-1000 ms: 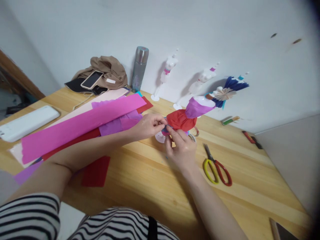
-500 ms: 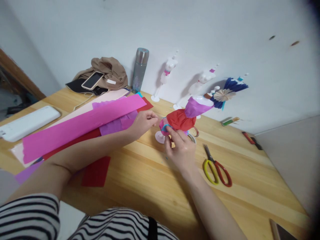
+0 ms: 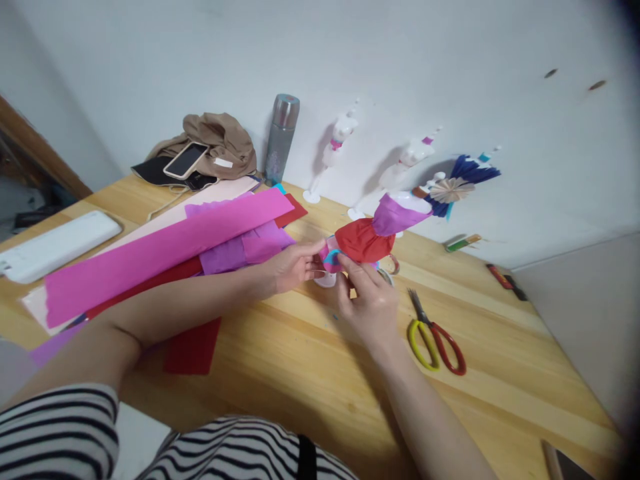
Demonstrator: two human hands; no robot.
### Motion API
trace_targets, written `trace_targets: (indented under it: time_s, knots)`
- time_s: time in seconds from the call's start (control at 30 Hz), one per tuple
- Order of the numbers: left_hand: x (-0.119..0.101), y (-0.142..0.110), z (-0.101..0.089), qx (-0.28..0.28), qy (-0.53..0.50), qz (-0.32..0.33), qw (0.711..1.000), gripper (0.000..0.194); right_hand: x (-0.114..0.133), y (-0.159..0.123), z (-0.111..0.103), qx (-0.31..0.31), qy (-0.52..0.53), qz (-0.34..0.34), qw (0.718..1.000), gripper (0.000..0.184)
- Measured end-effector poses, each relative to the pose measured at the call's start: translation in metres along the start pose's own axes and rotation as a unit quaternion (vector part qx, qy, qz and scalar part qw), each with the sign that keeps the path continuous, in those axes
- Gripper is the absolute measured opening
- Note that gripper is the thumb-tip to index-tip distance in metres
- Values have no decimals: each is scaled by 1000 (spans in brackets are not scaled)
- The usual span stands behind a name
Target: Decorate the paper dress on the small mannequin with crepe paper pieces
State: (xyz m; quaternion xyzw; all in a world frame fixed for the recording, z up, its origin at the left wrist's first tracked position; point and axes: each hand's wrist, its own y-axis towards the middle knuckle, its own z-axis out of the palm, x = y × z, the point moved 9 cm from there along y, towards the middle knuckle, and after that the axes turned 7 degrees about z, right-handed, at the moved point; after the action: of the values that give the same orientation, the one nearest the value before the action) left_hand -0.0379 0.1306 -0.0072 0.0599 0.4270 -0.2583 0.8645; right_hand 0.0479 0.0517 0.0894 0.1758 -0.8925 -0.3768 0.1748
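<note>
A small white dress form leans in front of me, wearing a purple paper top (image 3: 400, 215) and a gathered red paper skirt (image 3: 364, 240). Below the red part is a pink and blue paper hem (image 3: 331, 259). My right hand (image 3: 370, 297) pinches this hem from the near side, thumb and fingers closed on it. My left hand (image 3: 296, 265) is at the hem's left edge, thumb on top and fingers curled below, closed on the paper. The form's round white base (image 3: 326, 280) shows partly beneath. Tape rolls (image 3: 385, 275) are partly hidden behind my right hand.
Yellow-and-red-handled scissors (image 3: 435, 340) lie at right. Crepe paper strips (image 3: 165, 257) are piled at left beside a white power bank-like block (image 3: 60, 245). A metal flask (image 3: 283, 140), a brown cloth bag (image 3: 220, 143) with a phone (image 3: 186, 160), and other dress forms (image 3: 345, 127) stand behind.
My left hand has moved right and down from beside the skirt to its hem, thumb now on the paper. My right hand stays on the hem.
</note>
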Motion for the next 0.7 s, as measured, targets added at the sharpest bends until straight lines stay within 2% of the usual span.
trace_targets:
  time_s: [0.1, 0.17, 0.23, 0.37, 0.53, 0.7]
  knots:
    - [-4, -4, 12, 42, 2, 44, 998, 14, 0, 0, 0, 7, 22, 0, 1000, 28]
    - [-3, -5, 16, 52, -26, 51, 997, 4, -1, 0, -1, 6, 37, -2, 999, 27]
    - [1, -4, 17, 53, -55, 45, 996, 11, -1, 0, -5, -2, 43, -5, 999, 23]
    - [9, 3, 17, 37, -80, 33, 996, 20, -4, 0, -10, -16, 29, -6, 999, 18]
    - [11, 7, 11, -20, -104, 33, 994, 9, -6, -1, -9, -20, 18, -4, 1000, 22]
    - [8, 4, 14, -41, -117, 36, 992, 6, -10, -2, -7, -22, 19, 12, 1000, 27]
